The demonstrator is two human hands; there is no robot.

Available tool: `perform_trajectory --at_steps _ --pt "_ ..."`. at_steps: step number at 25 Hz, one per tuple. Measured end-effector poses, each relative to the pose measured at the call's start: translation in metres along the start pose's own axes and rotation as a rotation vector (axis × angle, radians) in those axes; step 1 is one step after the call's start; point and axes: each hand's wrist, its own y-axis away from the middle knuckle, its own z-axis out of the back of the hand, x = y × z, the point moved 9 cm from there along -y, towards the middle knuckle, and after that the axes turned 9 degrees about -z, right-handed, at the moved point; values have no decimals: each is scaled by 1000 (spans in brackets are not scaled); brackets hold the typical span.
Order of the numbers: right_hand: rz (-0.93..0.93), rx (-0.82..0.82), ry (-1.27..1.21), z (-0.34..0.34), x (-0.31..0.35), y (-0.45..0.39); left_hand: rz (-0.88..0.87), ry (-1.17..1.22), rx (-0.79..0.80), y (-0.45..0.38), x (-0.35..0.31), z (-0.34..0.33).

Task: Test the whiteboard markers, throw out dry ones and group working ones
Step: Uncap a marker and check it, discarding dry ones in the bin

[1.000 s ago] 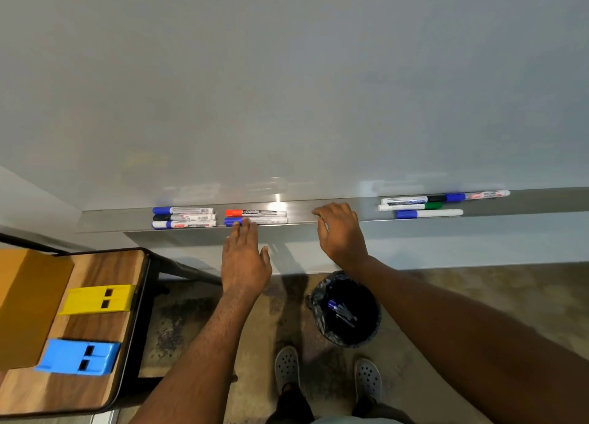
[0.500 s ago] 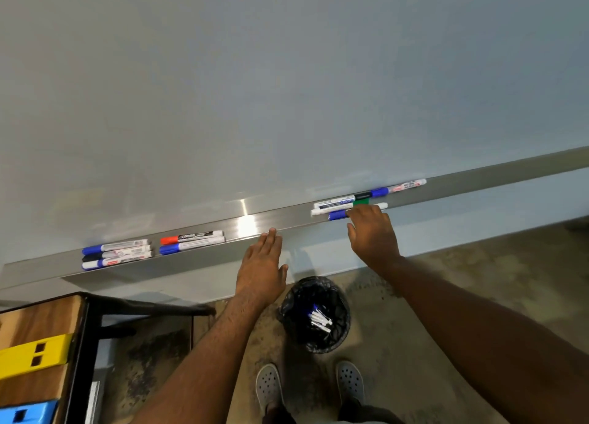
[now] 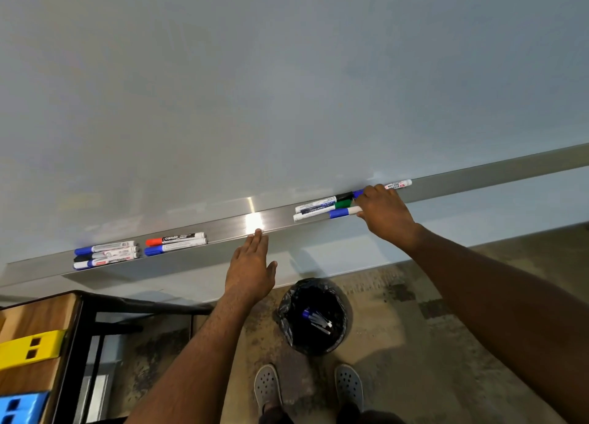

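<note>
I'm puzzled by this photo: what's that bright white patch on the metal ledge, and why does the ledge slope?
Head view: the white patch is glare from a light reflecting off the shiny marker tray, just above the left hand; the slope comes from the tilted, wide-angle head camera; print on the markers by the right hand is too soft to read fully.

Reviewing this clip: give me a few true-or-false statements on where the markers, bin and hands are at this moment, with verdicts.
1. The right hand is at the right-most marker group on the tray. True.
2. The left hand holds a marker. False: it is flat and holds nothing.
3. The bin on the floor has markers in it. True.
4. The red-capped marker lies in the bin. False: it lies on the tray.
</note>
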Motion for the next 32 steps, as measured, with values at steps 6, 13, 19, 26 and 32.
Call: perform_trajectory --at_steps 6,13,19,26,32 --pt "18 63 -39 -1 -27 -4 64 35 -14 -3 -4 -5" --pt "-13 16 -126 2 -53 7 108 75 -8 -6 -11 -12" --pt "-109 -3 -217 6 -72 12 126 136 -65 -10 -24 -10" --pt "-238 -113 -755 50 -66 36 3 474 -297 -14 -75 31" --pt "-183 219 -1343 73 31 71 242 1732 -292 -27 -111 50"
